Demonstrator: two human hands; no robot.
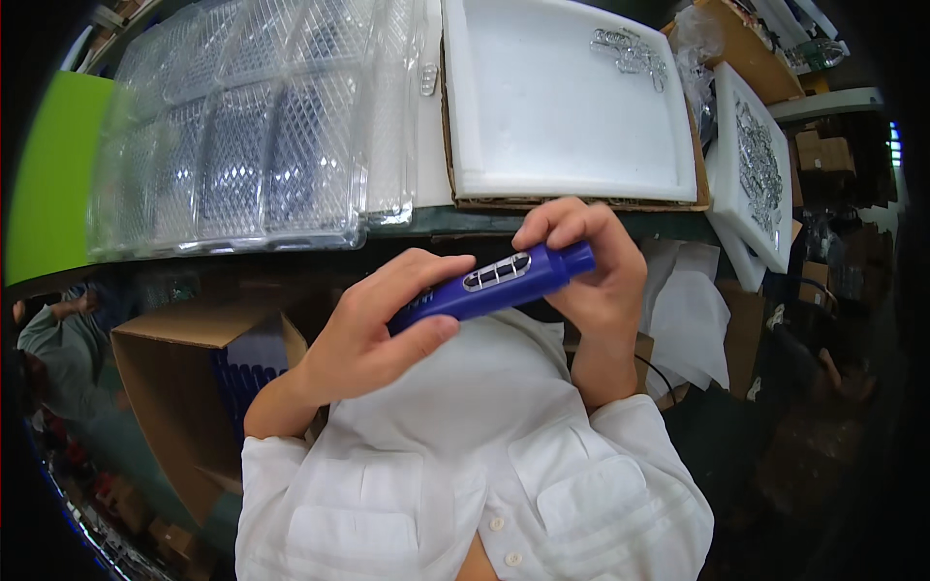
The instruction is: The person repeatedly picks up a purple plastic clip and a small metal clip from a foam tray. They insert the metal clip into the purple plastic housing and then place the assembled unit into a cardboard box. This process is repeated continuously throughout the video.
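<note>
A dark blue, tube-shaped plastic housing [446,302] lies tilted in front of my chest, its narrower end up to the right. Set in its upper face is a silver oval trim piece [496,272] with dark slots. My left hand [373,324] grips the wider end between thumb and fingers. Around the narrow end curl the fingers of my right hand [593,261], fingertips next to the trim. Part of that grip is hidden behind the housing.
Clear ribbed plastic trays [232,136] are stacked on the bench at left, beside a green panel [53,174]. A white foam-lined box [562,126] holds silver trim pieces [630,53]. Another foam tray [751,184] leans at right. An open carton [174,387] with blue parts stands at lower left.
</note>
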